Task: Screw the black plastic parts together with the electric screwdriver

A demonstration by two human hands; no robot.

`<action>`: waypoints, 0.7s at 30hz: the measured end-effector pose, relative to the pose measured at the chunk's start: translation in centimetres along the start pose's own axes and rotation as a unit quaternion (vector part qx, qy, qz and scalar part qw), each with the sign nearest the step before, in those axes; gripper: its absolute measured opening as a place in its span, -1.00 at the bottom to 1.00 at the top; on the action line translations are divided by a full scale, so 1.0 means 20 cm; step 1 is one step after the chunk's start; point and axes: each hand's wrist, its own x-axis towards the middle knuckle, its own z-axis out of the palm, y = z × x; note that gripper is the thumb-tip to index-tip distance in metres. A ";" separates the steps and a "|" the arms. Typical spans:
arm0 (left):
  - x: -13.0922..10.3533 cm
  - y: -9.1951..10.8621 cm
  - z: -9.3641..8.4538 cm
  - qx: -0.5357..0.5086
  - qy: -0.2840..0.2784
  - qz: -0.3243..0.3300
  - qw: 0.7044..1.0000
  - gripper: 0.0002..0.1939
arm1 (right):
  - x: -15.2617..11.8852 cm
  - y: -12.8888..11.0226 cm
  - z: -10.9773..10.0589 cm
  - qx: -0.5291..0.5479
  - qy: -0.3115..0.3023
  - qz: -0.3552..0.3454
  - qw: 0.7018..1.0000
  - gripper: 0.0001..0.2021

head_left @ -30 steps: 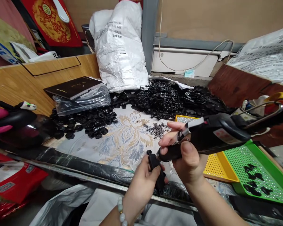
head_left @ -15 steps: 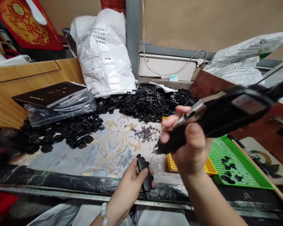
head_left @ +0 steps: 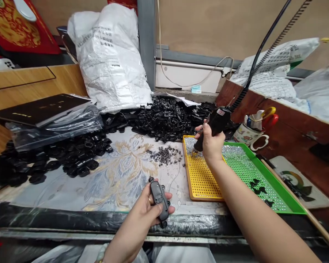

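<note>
Near the table's front edge, my left hand (head_left: 149, 210) grips a black plastic housing (head_left: 159, 199), long and narrow with small round lugs along its sides. The thumb presses on its face. My right hand (head_left: 212, 146) is wrapped round a black electric screwdriver (head_left: 217, 122), held with its tip pointing down. That tip is over the yellow perforated tray (head_left: 203, 179), at the small silver screws (head_left: 190, 142) in its far part; whether it touches them I cannot tell. Left of the tray lies a scatter of small dark metal parts (head_left: 167, 155).
A green perforated tray (head_left: 285, 201) with black pieces adjoins the yellow one. Behind are a heap of black parts (head_left: 170, 117) and a white sack (head_left: 112, 62). More black parts (head_left: 82, 153) lie left. A mug (head_left: 246, 134) of tools stands right, near a wooden stick (head_left: 318, 228).
My right hand has carried the screwdriver away from the housing, back and right to the yellow tray. My left hand still holds the housing, now turned slightly. The view has shifted a little.
</note>
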 end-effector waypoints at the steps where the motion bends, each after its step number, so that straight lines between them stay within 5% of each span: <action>1: 0.00 0.00 0.00 0.002 0.001 -0.002 1.000 -0.51 | 0.00 0.01 0.00 -0.001 -0.003 0.000 1.000 -0.59; 10: 0.00 0.01 0.00 -0.016 0.003 -0.003 1.000 -0.52 | -0.02 0.01 0.00 -0.002 -0.009 0.004 1.000 -0.58; 21: -0.02 0.02 0.00 -0.042 0.007 0.002 0.999 -0.54 | -0.03 -0.26 -0.02 0.055 0.017 -0.026 0.998 -0.56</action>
